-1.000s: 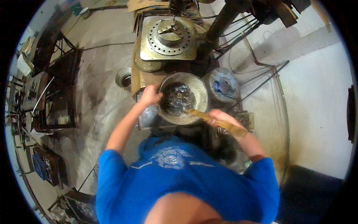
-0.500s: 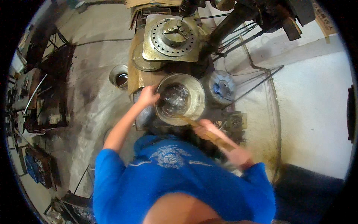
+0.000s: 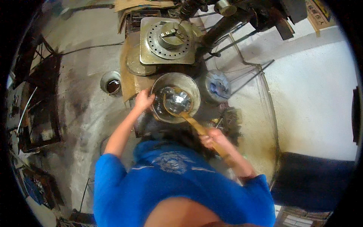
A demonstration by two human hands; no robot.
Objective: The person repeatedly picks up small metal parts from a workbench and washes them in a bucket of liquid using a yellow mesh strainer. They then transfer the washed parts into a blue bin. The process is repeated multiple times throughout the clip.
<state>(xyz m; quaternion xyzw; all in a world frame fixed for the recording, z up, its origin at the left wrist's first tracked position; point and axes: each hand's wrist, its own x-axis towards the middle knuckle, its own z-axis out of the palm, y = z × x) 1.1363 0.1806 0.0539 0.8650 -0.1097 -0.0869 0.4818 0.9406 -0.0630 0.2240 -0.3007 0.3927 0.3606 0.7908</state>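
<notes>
A round metal bucket [image 3: 194,87] stands before me, holding dark liquid. My left hand [image 3: 144,100] is closed on its left rim. With my right hand [image 3: 212,137] I grip the long yellowish handle of a scoop [image 3: 193,123]. The scoop's round, yellow-rimmed head is inside the bucket mouth, and small shiny flat metal pieces [image 3: 179,99] lie in it. Whether the head is solid or mesh, I cannot tell. The handle crosses the near rim and runs back along my right forearm.
Beyond the bucket is a machine table with a drilled round plate and a three-jaw chuck [image 3: 172,36]. A smaller bucket [image 3: 110,82] with dark liquid stands left. To the right is a round container [image 3: 218,86] with blue stuff inside, near the white wall [image 3: 314,90].
The scoop's head has come up into sight within the bucket, with shiny pieces in it. My right hand has moved slightly toward me. My left hand keeps its hold on the rim.
</notes>
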